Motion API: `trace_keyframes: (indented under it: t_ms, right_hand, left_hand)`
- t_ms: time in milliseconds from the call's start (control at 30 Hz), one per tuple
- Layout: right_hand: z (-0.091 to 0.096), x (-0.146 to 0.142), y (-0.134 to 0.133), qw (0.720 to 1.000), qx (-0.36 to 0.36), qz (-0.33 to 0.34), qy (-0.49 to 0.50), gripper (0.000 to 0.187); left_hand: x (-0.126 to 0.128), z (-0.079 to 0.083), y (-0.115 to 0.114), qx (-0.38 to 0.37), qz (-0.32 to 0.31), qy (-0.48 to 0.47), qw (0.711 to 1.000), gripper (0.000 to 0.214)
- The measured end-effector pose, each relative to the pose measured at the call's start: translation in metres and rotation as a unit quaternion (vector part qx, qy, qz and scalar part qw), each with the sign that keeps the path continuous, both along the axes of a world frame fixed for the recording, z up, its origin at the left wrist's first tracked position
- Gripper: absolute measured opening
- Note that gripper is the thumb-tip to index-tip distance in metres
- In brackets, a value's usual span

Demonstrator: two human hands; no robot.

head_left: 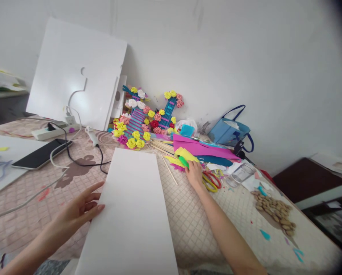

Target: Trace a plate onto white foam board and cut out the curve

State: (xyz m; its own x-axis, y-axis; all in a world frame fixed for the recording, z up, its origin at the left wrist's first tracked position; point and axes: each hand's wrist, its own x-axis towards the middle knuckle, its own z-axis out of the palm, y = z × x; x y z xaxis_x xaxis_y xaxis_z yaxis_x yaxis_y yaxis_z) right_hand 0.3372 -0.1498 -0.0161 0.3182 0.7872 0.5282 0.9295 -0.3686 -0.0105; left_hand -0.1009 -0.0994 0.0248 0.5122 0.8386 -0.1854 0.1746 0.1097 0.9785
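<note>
Well, left hand [78, 209] at board [134, 214], left edge

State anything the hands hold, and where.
Right hand: seemingly a green object, by its near end. Left hand: on the white board, left edge; grip unclear.

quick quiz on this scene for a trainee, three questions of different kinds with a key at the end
1. Which thing do the fingertips of the left hand meet?
a) the blue bag
b) the long edge of the white board
c) the scissors

2. True or false: seen from the head camera, the phone lies to the left of that white board.

3. Fill in the colour: the right hand has its fingers at one end of a slim ______ object.

Key: 1. b; 2. true; 3. green
</note>
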Motion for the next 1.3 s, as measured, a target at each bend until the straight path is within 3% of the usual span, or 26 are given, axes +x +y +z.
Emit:
trace_keyframes:
  t_ms: [133,200,300,533,700,833,900,1000,1067,1167,1300]
  right_hand:
    - [0.006,-0.026,0.002,0.998,0.013,0.058,0.007,0.019]
    - [0.003,-0.045,0.007,0.994,-0.028,0.099,0.040,0.018]
    - [-0.003,-0.058,0.014,0.991,-0.083,0.080,0.063,0.012]
    - [-0.003,-0.021,0.023,0.994,-0.081,-0.019,0.064,0.016]
    - [-0.003,-0.009,0.032,0.994,-0.060,-0.021,0.087,0.016]
    - [0.000,-0.006,0.031,0.992,-0.019,0.006,0.123,0.013]
    - [0.002,-0.003,0.023,0.989,0.007,0.029,0.142,0.012]
    - [0.006,0.003,0.000,0.984,0.052,0.054,0.160,0.011]
    - [0.008,0.011,-0.022,0.980,0.089,0.051,0.168,0.011]
    - [0.009,0.031,-0.063,0.969,0.170,0.004,0.180,0.014]
    - [0.007,0.073,-0.116,0.918,0.322,-0.139,0.183,0.030]
  left_hand:
    - [0.012,-0.001,-0.003,0.000,-0.007,-0.010,1.000,0.080]
    - [0.015,-0.003,-0.002,0.002,-0.017,-0.019,1.000,0.079]
    - [0.017,-0.007,0.002,0.001,-0.044,-0.033,0.998,0.077]
    - [0.043,-0.014,0.012,0.014,-0.082,-0.050,0.995,0.075]
    - [0.071,-0.031,0.032,0.069,-0.112,-0.020,0.991,0.073]
    - [0.079,-0.045,0.045,0.171,-0.101,0.065,0.978,0.062]
    - [0.079,-0.049,0.047,0.269,-0.091,0.136,0.949,0.052]
    - [0.076,-0.053,0.045,0.471,-0.032,0.195,0.860,0.042]
    - [0.076,-0.052,0.038,0.545,-0.027,0.183,0.818,0.042]
    - [0.077,-0.046,0.016,0.590,-0.121,0.138,0.786,0.051]
    - [0.074,-0.043,-0.022,0.567,-0.335,0.173,0.733,0.082]
